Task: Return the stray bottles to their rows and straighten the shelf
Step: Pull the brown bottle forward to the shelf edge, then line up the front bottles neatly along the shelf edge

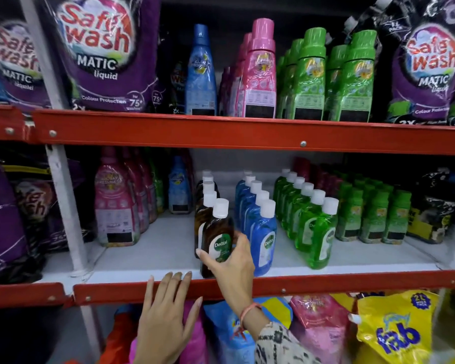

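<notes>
The right hand (233, 261) wraps its fingers around the front brown Dettol bottle (217, 237) at the head of the brown row (206, 195) on the middle shelf (147, 248) — thumb on its left, fingers curling round its right side; the blue row (258, 214) stands just beside it, the green row (307, 214) further right; the left hand (166, 319) lies flat and open, fingertips on the red shelf edge (326, 285) — gripping nothing.

Brown Dettol bottle (218, 237) upright (white cap), front of brown row, shelf edge.
</notes>
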### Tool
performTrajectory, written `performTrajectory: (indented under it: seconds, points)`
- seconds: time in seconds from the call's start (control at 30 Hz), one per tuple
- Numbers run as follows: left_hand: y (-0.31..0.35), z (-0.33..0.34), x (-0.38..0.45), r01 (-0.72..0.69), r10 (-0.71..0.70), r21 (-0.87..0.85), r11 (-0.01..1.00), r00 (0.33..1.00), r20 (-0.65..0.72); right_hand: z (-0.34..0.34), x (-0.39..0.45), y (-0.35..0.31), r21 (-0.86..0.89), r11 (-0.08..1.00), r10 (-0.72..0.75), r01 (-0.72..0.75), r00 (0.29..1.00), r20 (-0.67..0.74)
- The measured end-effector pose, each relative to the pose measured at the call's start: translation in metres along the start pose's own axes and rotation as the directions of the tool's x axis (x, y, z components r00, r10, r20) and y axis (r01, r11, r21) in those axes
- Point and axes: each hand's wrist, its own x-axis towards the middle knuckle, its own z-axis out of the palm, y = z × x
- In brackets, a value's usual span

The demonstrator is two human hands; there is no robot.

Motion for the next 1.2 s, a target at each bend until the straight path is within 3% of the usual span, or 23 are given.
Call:
performTrajectory:
  seconds: [0.3, 0.5, 0.73, 0.93, 1.03, 1.13, 1.2]
  points:
    - [-0.001, 0.004, 0.002, 0.005, -0.005, -0.053, 0.999, 1.0, -0.003, 0.008, 0.002, 0.006, -0.086, 0.996, -0.036, 0.039, 0.999, 0.032]
    - [0.021, -0.017, 0.012, 0.205, -0.191, -0.311, 0.928, 0.979, 0.075, -0.008, 0.008, 0.009, -0.067, 0.996, 0.067, -0.052, 0.968, 0.241]
    - [0.052, -0.039, 0.032, 0.37, -0.212, -0.511, 0.776, 0.916, 0.342, -0.015, 0.007, 0.01, -0.164, 0.985, 0.096, -0.043, 0.939, 0.329]
    - [0.039, -0.041, 0.048, 0.402, -0.18, -0.545, 0.736, 0.892, 0.415, -0.021, 0.004, 0.006, -0.166, 0.986, 0.087, -0.028, 0.93, 0.356]
    - [0.03, -0.035, 0.057, 0.465, -0.189, -0.609, 0.642, 0.866, 0.462, -0.025, 0.002, 0.003, -0.134, 0.99, 0.085, -0.038, 0.925, 0.37]
    - [0.022, -0.033, 0.062, 0.548, -0.209, -0.704, 0.452, 0.832, 0.514, -0.031, 0.002, 0.001, -0.061, 0.995, 0.096, -0.078, 0.913, 0.396]
    - [0.02, -0.036, 0.062, 0.539, -0.2, -0.728, 0.424, 0.84, 0.505, -0.034, 0.003, 0.001, -0.038, 0.995, 0.097, -0.09, 0.908, 0.408]
